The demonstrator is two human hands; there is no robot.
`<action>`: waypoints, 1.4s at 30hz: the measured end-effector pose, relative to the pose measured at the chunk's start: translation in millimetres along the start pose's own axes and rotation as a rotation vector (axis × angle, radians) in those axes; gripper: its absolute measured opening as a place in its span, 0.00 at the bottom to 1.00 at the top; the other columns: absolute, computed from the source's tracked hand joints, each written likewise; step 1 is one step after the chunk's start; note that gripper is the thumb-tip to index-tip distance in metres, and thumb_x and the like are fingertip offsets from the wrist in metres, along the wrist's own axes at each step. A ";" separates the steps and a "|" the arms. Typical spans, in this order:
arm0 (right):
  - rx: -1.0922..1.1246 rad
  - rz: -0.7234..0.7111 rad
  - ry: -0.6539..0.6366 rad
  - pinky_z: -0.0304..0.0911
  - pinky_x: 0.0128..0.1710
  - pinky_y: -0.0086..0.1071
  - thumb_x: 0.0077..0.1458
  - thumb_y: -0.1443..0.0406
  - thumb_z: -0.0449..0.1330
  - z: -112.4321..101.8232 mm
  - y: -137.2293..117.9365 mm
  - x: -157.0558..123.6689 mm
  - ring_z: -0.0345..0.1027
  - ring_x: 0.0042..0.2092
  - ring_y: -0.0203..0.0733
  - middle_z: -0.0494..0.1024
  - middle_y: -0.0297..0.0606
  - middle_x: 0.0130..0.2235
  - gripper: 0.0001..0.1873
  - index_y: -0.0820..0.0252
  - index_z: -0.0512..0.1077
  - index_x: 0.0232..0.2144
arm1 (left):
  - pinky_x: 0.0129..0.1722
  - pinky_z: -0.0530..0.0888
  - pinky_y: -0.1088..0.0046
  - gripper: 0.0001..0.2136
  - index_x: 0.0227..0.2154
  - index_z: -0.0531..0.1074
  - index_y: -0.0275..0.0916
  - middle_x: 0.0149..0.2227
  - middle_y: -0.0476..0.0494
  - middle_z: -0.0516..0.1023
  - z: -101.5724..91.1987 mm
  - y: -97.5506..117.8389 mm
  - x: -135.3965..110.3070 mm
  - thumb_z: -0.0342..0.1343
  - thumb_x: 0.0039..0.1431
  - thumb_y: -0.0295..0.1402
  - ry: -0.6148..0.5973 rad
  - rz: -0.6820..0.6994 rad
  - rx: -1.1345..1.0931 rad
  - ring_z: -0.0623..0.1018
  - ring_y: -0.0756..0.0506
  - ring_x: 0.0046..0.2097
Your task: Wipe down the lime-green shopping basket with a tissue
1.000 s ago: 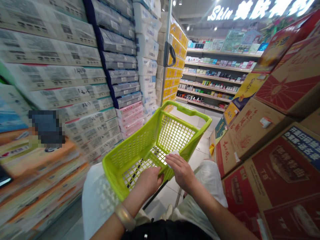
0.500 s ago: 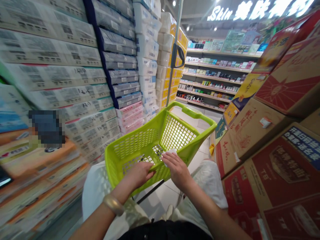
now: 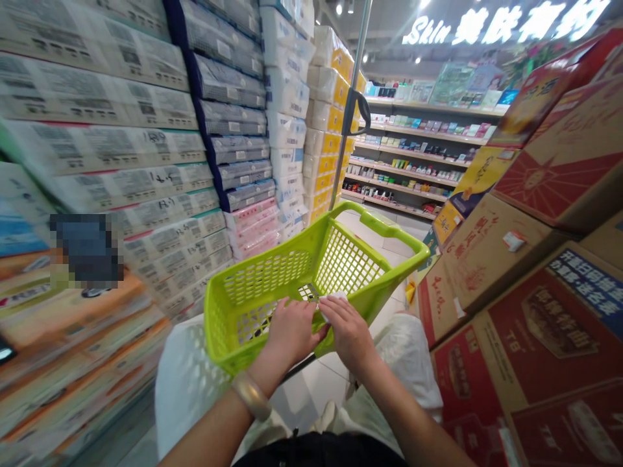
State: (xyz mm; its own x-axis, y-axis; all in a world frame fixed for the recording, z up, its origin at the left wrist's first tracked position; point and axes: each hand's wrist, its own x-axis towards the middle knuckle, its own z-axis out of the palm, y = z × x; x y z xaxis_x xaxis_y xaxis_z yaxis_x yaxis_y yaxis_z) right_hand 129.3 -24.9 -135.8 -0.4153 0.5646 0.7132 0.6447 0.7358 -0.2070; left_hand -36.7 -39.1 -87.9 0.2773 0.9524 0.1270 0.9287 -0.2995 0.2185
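A lime-green wheeled shopping basket [image 3: 265, 263] with perforated walls stands between my knees. My left hand [image 3: 292, 329] is closed over its near rim, thumb on the outside and fingertips reaching over the inner edge. Close beside it, my right hand [image 3: 348, 329] presses a small white wipe [image 3: 335, 296] against the same rim; most of the wipe is hidden under the fingers. The basket's pull pole [image 3: 357, 58] with a dark grip [image 3: 357, 111] rises from the far end. Inside, the basket's perforated floor shows, partly covered by my left hand.
Stacked paper packs [image 3: 146, 139] and tissue bundles [image 3: 289, 123] rise on the left. Red and brown cartons [image 3: 545, 318] crowd the right side. Shelves of small boxed goods [image 3: 423, 122] line the back. A blurred-out dark patch [image 3: 90, 250] lies on the orange packs at left.
My left hand has slid right along the rim, up near the right hand. The basket and its pole have shifted slightly right in view. My right hand still has the white wipe.
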 end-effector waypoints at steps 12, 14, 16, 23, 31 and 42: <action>-0.009 -0.020 -0.010 0.62 0.61 0.44 0.58 0.77 0.49 -0.4 5.9 -2.2 0.68 0.57 0.43 0.78 0.40 0.52 0.25 0.56 0.71 0.54 | 0.41 0.69 0.65 0.12 0.36 0.75 0.38 0.37 0.39 0.82 18.9 -12.1 11.6 0.51 0.62 0.40 -0.032 0.106 -0.004 0.79 0.39 0.41; -0.031 -0.004 0.022 0.62 0.60 0.45 0.58 0.77 0.48 -7.0 12.7 -1.0 0.69 0.57 0.43 0.78 0.40 0.52 0.26 0.57 0.71 0.54 | 0.41 0.69 0.66 0.12 0.34 0.75 0.39 0.35 0.40 0.82 18.4 -15.1 9.2 0.50 0.62 0.40 -0.027 0.123 0.001 0.79 0.40 0.39; -0.072 0.042 0.085 0.62 0.60 0.47 0.58 0.77 0.47 -17.1 24.8 0.5 0.69 0.56 0.45 0.78 0.42 0.51 0.26 0.57 0.72 0.53 | 0.40 0.69 0.66 0.13 0.32 0.75 0.40 0.33 0.41 0.82 17.6 -16.3 6.7 0.49 0.63 0.41 -0.021 0.134 0.012 0.79 0.40 0.38; -0.075 0.057 0.065 0.62 0.60 0.48 0.57 0.77 0.48 -14.6 10.8 -4.3 0.69 0.56 0.45 0.79 0.42 0.51 0.27 0.56 0.71 0.54 | 0.39 0.69 0.64 0.14 0.31 0.75 0.40 0.33 0.40 0.81 16.9 -9.3 3.8 0.50 0.62 0.42 -0.027 0.117 0.061 0.79 0.39 0.38; -0.166 0.107 0.170 0.62 0.60 0.48 0.59 0.77 0.46 -36.3 23.2 -9.9 0.69 0.56 0.46 0.79 0.42 0.50 0.25 0.58 0.73 0.52 | 0.41 0.68 0.62 0.16 0.33 0.76 0.41 0.32 0.39 0.80 14.4 -10.8 -5.0 0.46 0.64 0.42 -0.018 0.112 0.069 0.78 0.38 0.39; -0.162 0.106 0.151 0.61 0.60 0.47 0.58 0.78 0.46 -40.6 10.6 -20.8 0.69 0.56 0.44 0.79 0.41 0.50 0.26 0.58 0.73 0.52 | 0.37 0.68 0.65 0.15 0.34 0.76 0.43 0.33 0.41 0.81 14.8 -7.8 -8.7 0.45 0.64 0.42 -0.052 0.094 0.091 0.79 0.39 0.37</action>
State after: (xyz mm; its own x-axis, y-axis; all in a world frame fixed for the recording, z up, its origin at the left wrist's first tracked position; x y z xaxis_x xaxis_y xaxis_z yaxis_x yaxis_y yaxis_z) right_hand 170.8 -44.0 -125.6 -0.2473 0.5640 0.7879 0.7788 0.5994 -0.1847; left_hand -42.7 -44.1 -105.1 0.3740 0.9229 0.0916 0.9160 -0.3830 0.1191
